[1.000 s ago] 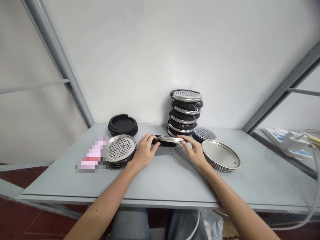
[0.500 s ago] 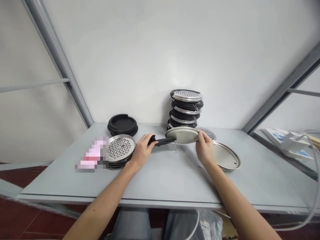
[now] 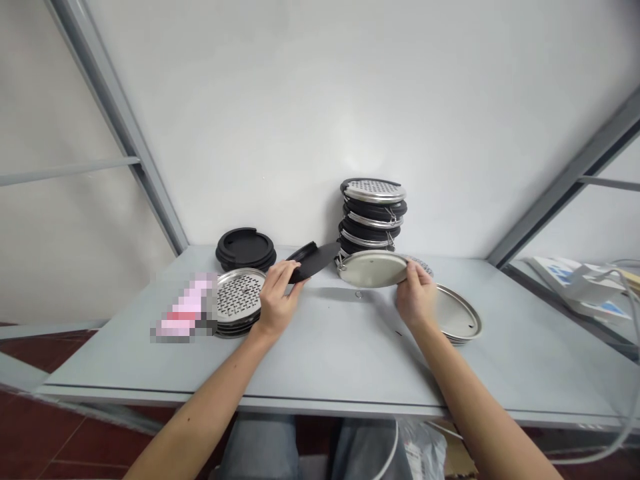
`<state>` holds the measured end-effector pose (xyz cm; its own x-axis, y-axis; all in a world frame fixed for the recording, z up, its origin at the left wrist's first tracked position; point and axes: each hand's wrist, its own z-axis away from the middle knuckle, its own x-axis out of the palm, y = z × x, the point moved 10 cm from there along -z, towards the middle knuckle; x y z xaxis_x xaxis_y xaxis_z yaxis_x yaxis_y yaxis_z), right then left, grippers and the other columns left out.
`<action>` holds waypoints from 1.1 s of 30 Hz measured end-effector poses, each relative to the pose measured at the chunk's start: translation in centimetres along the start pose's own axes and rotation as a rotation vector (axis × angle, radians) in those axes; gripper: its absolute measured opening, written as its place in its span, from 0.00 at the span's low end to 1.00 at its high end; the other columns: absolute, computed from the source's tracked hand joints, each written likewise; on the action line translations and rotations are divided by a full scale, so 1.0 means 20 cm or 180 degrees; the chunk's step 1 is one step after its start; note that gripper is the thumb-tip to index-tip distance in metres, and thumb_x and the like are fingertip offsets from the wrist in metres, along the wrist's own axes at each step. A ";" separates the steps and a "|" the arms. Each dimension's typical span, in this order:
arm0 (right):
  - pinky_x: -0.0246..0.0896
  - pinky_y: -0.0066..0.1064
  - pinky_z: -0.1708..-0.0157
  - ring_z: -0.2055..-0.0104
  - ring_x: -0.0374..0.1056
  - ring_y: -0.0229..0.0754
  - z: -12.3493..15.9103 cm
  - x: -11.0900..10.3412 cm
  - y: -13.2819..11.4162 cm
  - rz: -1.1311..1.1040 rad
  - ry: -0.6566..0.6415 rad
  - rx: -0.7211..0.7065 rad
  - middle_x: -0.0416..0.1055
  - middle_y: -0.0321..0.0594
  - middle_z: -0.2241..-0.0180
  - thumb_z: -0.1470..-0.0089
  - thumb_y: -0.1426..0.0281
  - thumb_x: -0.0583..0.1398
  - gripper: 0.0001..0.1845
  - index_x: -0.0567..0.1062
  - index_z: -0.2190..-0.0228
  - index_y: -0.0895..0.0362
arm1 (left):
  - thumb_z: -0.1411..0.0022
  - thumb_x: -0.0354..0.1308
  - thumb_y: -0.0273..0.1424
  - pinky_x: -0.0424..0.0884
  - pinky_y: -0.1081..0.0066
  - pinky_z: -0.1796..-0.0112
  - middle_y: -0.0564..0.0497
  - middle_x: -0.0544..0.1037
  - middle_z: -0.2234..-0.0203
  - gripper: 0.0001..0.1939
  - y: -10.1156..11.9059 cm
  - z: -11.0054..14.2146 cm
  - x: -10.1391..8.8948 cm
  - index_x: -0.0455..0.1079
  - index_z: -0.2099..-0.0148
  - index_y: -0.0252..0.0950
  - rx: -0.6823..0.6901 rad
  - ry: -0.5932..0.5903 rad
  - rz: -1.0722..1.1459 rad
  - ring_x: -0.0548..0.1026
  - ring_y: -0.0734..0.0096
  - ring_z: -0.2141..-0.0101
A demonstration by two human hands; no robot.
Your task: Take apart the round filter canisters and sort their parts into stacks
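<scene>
My left hand [image 3: 281, 293] pinches a thin black round disc [image 3: 320, 261] by its left edge, holding it tilted above the table. A pale metal round plate [image 3: 374, 269] is gripped at its right rim by my right hand [image 3: 416, 293]. The two discs are close together at mid-table, the black one's right edge by a small wire clip [image 3: 341, 260] at the metal plate's left rim. On the table below lies a small ring [image 3: 359, 294]. To the left of my left hand are stacked perforated metal plates [image 3: 239, 297]; right of my right hand, stacked plain metal plates [image 3: 457, 313].
Against the wall stands a tall stack of black and metal discs [image 3: 373, 217]. Several black discs [image 3: 246, 250] are piled at the back left. A blurred pink item [image 3: 187, 310] lies on the left. Metal frame posts [image 3: 120, 127] flank the table [image 3: 345, 367].
The black disc has turned from nearly edge-on to showing its flat face, and its right edge has swung up. The metal plate has shifted slightly right, and my left hand slightly left.
</scene>
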<state>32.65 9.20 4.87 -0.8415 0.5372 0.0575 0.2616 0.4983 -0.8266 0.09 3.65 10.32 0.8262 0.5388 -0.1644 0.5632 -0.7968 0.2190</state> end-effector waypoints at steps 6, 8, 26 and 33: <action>0.64 0.40 0.54 0.56 0.70 0.46 0.16 0.23 -0.15 -0.0012 -0.0949 -0.0361 0.76 0.42 0.61 0.44 0.63 0.59 0.11 0.77 0.62 0.54 | 0.39 0.59 0.24 0.73 0.55 0.51 0.45 0.78 0.59 0.15 0.03 -0.01 -0.02 0.68 0.49 0.37 0.0169 0.0071 -0.0056 0.75 0.61 0.55; 0.64 0.41 0.53 0.56 0.71 0.46 0.24 0.32 -0.24 -0.0060 -0.1385 -0.0732 0.76 0.42 0.60 0.45 0.67 0.60 0.09 0.77 0.61 0.53 | 0.39 0.60 0.23 0.72 0.54 0.51 0.46 0.78 0.59 0.16 0.04 -0.01 -0.01 0.69 0.49 0.37 0.0211 0.0055 -0.0053 0.75 0.61 0.55; 0.66 0.41 0.58 0.61 0.70 0.45 0.40 0.45 -0.29 0.0579 -0.2121 -0.1205 0.74 0.41 0.62 0.47 0.71 0.59 0.25 0.67 0.46 0.51 | 0.38 0.60 0.27 0.69 0.57 0.51 0.48 0.79 0.61 0.12 0.04 0.05 0.14 0.70 0.51 0.38 0.0215 -0.0823 0.0011 0.77 0.65 0.58; 0.66 0.37 0.66 0.69 0.69 0.43 0.39 0.42 -0.26 0.0749 -0.1935 -0.1208 0.75 0.40 0.69 0.45 0.68 0.59 0.14 0.76 0.57 0.50 | 0.37 0.59 0.28 0.68 0.60 0.55 0.47 0.80 0.61 0.10 0.16 0.08 0.20 0.70 0.52 0.36 0.0642 -0.1231 0.0178 0.78 0.67 0.62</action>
<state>20.48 5.86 5.40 -0.8271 0.2429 -0.5068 0.5190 0.6761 -0.5230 5.23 2.84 8.74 0.7682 0.3817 -0.5139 0.4721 -0.8800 0.0520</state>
